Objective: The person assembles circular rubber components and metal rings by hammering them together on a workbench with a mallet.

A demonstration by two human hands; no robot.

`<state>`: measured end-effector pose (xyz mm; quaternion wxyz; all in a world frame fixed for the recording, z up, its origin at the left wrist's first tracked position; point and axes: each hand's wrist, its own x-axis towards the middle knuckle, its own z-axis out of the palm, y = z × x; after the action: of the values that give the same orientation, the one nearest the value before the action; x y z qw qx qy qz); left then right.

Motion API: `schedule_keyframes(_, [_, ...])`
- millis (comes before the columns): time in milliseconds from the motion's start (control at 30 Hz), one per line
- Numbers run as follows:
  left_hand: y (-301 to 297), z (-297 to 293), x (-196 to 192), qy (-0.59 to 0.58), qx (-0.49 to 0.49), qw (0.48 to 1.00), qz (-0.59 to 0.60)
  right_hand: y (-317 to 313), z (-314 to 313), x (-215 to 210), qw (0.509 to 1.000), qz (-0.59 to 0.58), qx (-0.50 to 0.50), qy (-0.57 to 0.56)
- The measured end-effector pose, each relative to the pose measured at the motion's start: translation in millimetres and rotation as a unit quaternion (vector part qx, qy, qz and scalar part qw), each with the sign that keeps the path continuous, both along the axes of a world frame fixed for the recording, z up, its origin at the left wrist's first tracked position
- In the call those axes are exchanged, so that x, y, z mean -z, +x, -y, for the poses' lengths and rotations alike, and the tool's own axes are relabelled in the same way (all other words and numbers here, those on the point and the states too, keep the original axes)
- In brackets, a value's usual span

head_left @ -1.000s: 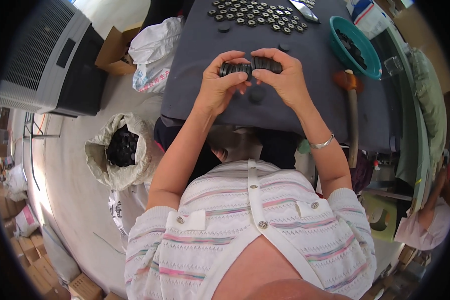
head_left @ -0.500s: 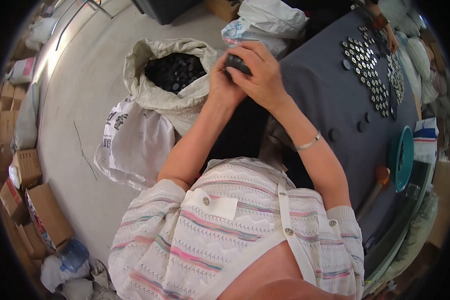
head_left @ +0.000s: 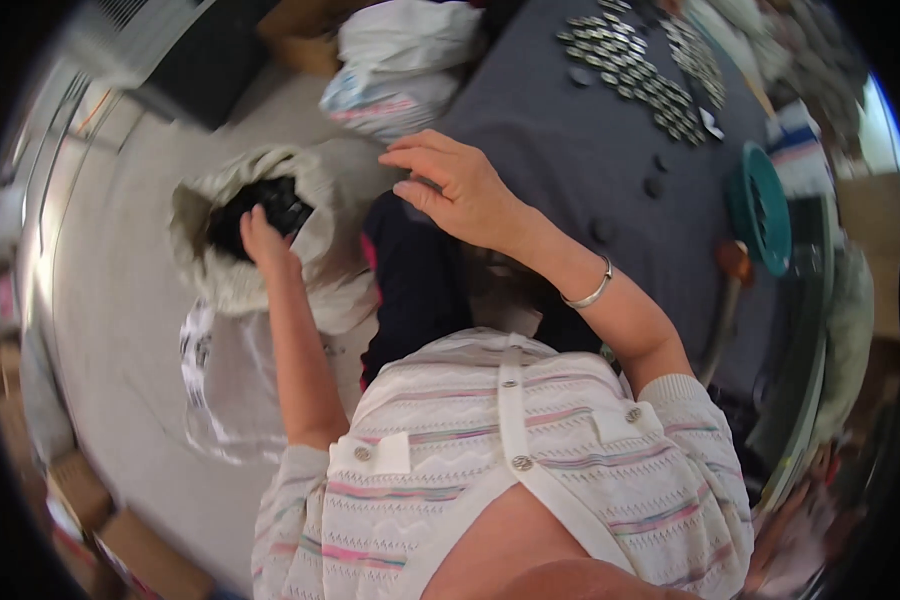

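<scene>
My left hand reaches down into the open top of a pale woven sack at the left. Several black round pieces, cap-like in shape, lie in the sack, and my fingertips are among them, partly hidden. Whether those fingers grip a piece cannot be made out. Above my dark-trousered knee, to the right of the sack, hovers my right hand. Its fingers are stretched out, with the thumb apart from them, and I see nothing held there.
A dark grey cloth-covered table runs along the right, bearing rows of small dark pieces with shiny rings. Loose black pieces, a teal basin and a wooden-handled tool lie nearer. White bags stand beyond the sack.
My hands, which were together around a black round piece, have parted. The left has gone down into the sack; the right has opened. The view has shifted, and the black piece no longer shows between them.
</scene>
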<state>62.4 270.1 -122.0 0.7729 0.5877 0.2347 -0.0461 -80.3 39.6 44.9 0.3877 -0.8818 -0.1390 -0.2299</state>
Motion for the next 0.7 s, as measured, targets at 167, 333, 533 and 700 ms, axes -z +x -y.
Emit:
schedule_keyframes(167, [-41,107,-94,0.079,0.168,0.938,0.292,-85,119,-27,0.944,0.011,0.327,-0.049])
schedule_keyframes(333, [-131,181,-165,0.095,0.480,0.722,0.489,-148,228,-23,0.778,-0.149,0.578,-0.196])
schedule_keyframes(533, [-195,250,-151,0.233,0.577,0.456,0.637,-169,279,9,0.775,-0.261,0.547,-0.178])
schedule_keyframes(700, [-187,258,-146,0.284,0.594,0.457,0.598,-176,245,-11,0.830,-0.194,0.508,-0.124])
